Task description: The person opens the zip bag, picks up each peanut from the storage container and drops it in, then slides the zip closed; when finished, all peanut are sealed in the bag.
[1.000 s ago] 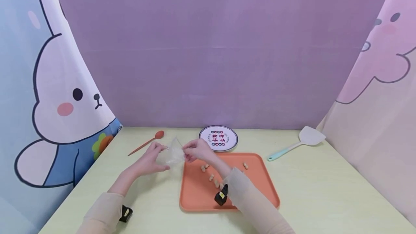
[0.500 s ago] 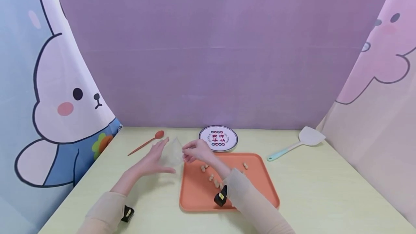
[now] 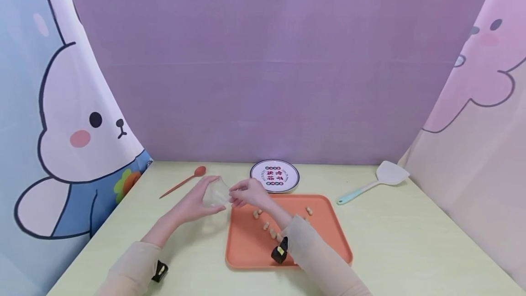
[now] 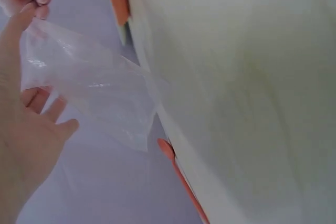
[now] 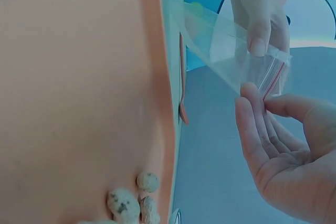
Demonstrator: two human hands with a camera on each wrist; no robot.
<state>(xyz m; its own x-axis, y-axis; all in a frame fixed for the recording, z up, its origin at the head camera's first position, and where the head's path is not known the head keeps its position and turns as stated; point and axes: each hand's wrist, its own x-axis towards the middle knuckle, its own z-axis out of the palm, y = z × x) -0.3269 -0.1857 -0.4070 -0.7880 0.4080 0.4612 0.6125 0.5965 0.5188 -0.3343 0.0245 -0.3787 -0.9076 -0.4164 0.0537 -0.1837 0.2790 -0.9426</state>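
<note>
A clear zip-lock bag (image 3: 216, 194) with a red line along its mouth (image 5: 275, 78) hangs between both hands, left of the tray. My right hand (image 3: 250, 193) pinches the mouth's edge between thumb and forefinger. Around the bag's other side lies my left hand (image 3: 193, 204), thumb on the near face and fingers behind the film, as the right wrist view shows. In the left wrist view the thin bag (image 4: 105, 87) spreads out past the left fingers. Several peanuts (image 3: 273, 233) lie on the orange tray (image 3: 250, 255) below the right forearm.
A white plate with printed characters (image 3: 290, 177) stands behind the tray. To the left lies a red spoon (image 3: 181, 184); at the right a spatula (image 3: 392, 175) with a mint handle. Curtains close off the table's back and sides.
The left hand let go of the bag's edge, spread its fingers, then closed in around the bag from the left. The right hand kept its pinch nearly in place.
</note>
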